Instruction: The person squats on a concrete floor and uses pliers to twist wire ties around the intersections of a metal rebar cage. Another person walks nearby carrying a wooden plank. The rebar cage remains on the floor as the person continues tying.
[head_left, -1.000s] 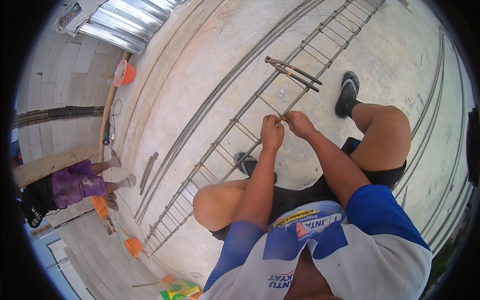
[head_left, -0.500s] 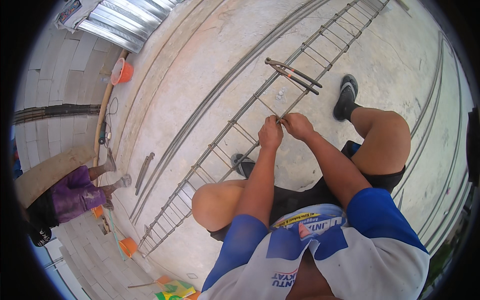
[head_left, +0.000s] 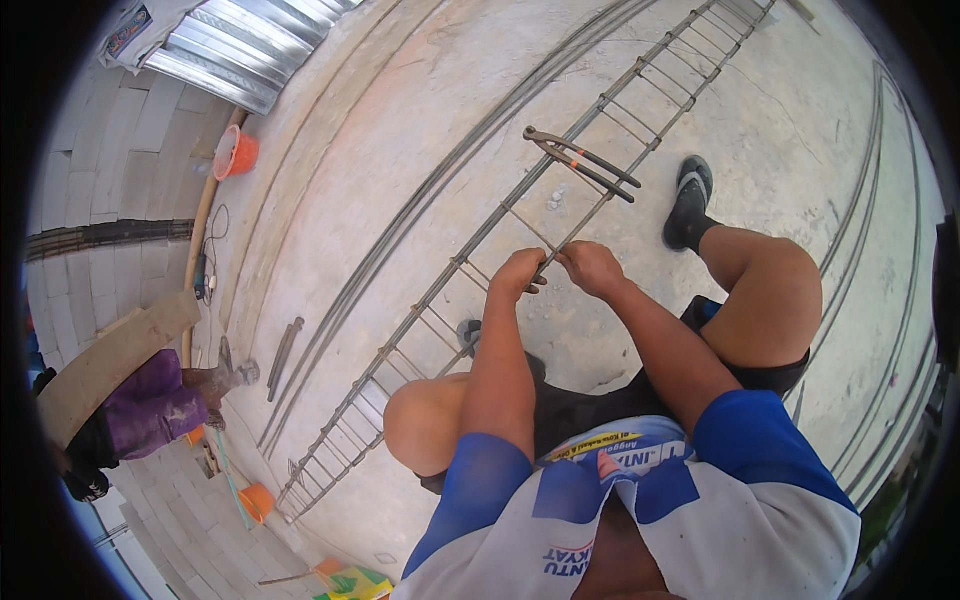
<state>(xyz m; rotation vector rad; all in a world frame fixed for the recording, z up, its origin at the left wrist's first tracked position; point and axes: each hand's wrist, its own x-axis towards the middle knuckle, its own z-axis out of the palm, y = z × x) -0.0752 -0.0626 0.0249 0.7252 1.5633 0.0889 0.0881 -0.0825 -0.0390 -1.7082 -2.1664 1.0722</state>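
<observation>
both hands point(head_left: 518, 272) point(head_left: 592, 269) curled at rebar frame point(head_left: 505, 206)

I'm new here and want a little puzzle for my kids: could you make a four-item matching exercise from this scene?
1. Long-handled pincers
2. Metal rod frame
3. Co-worker's shorts
4. Wearer's right sleeve

A. purple
B. ladder-like
C. blue
D. lying across the frame

Pairs: 1-D, 2-B, 3-A, 4-C

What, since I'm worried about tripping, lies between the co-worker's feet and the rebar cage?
A long dark tool, then loose steel rods, in the head view.
</observation>
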